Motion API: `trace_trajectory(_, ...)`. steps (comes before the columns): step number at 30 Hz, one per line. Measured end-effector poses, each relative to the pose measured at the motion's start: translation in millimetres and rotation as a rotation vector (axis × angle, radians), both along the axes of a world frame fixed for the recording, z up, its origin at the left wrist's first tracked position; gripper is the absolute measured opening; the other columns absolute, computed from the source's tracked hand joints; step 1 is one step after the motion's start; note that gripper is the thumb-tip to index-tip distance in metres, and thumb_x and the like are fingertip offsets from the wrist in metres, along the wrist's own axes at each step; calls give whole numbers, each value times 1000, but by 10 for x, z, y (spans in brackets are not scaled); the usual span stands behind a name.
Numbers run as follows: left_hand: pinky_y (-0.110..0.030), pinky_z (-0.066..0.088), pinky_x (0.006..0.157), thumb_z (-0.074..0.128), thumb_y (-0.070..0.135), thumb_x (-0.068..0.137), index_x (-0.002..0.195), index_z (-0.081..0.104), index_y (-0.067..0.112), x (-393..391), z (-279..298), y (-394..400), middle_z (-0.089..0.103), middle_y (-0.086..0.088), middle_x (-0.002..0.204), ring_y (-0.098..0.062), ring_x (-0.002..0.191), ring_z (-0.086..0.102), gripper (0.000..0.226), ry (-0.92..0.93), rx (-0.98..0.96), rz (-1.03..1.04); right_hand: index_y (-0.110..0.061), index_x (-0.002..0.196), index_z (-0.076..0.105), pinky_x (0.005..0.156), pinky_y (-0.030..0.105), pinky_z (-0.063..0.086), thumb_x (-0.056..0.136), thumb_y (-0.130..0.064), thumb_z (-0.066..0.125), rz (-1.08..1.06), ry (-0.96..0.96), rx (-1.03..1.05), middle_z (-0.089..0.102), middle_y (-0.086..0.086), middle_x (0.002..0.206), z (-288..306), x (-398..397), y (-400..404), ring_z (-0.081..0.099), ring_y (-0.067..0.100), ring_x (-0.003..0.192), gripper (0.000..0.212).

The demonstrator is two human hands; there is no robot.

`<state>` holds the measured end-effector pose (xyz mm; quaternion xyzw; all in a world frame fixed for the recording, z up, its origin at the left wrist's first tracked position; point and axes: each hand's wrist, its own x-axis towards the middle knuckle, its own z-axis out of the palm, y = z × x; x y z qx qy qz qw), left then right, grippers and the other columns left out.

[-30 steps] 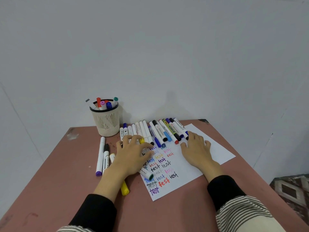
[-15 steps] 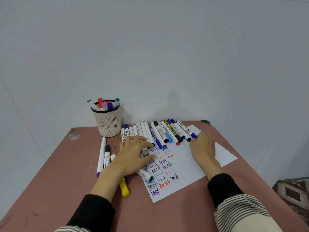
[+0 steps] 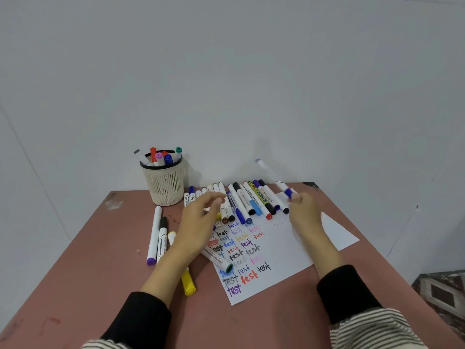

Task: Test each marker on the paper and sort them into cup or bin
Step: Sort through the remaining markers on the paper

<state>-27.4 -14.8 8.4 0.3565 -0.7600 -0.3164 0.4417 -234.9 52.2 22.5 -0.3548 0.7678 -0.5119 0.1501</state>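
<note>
— Lifted from the row since a moment ago: a blue-capped marker (image 3: 273,178), pinched by the right hand (image 3: 303,212); left hand (image 3: 198,222) relaxed.

— Progress?

— Several are stored in the cup (image 3: 164,183); many remain untested beside the paper (image 3: 274,250) on the counter (image 3: 100,248).
</note>
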Motion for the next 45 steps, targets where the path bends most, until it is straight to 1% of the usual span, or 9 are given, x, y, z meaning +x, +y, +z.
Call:
trace_trajectory(5,-34,43,106,40,27,102,120,57,18,-95,59,36,59,-2,131,-13,122,54,25,423,493,-154,-11,90,59,55,17,32,105,-24,38,647,-152,62,46,-5,67,-11,344,36,37,7,57,29)
trace_trajectory(9,-24,54,65,36,27,103,98,52,13,-82,184,100,53,3,70,-9,64,54,22,721,584,-150,-13,107,62,57,16,38,102,-34,43,658,-79,104,59,-4,70,-64,378,6,49,7,61,29)
trace_trajectory(14,-24,31,50,40,51,96,99,57,29,88,100,120,52,12,70,-4,58,45,28,-296,-348,182,-11,98,65,51,17,34,98,-54,38,448,-183,-104,49,-3,62,6,291,15,38,7,52,52)
trace_trajectory(18,-24,36,55,29,68,86,117,59,36,21,47,172,64,13,93,-8,80,59,53,-580,-448,163,-7,74,57,51,16,29,90,-60,44,524,-122,-147,39,-4,57,14,379,50,32,6,50,56)
trace_trajectory(22,-27,45,64,34,64,89,123,56,32,-1,6,176,64,12,108,-9,94,60,52,-591,-448,108,-13,62,46,60,27,30,98,-34,53,517,-31,-180,39,-3,58,-39,306,19,32,10,55,42)
trace_trajectory(35,-32,49,57,25,58,94,117,59,22,-21,-1,162,61,7,98,-16,86,58,54,-595,-552,80,-6,71,58,53,20,30,99,-40,49,416,-86,-224,40,-8,56,-43,302,3,34,10,56,45)
trace_trajectory(39,-28,39,66,33,38,102,119,50,18,-44,-10,196,52,7,100,-14,82,49,31,-583,-444,62,6,97,57,66,28,47,100,-40,46,309,-459,-408,56,0,71,-5,265,-18,52,12,64,48)
trace_trajectory(42,-29,38,65,33,31,104,110,45,20,-74,-37,234,46,8,91,-13,76,44,17,-604,-381,19,-8,76,55,83,32,52,97,-37,51,451,-972,-587,63,7,73,62,354,-9,63,16,70,36)
trace_trajectory(45,-31,36,62,32,37,103,101,39,23,-101,12,298,46,9,77,-14,69,46,16,-624,-316,-68,-19,48,40,63,25,42,93,-32,60,410,-1193,-659,27,-4,48,117,358,24,29,9,45,51)
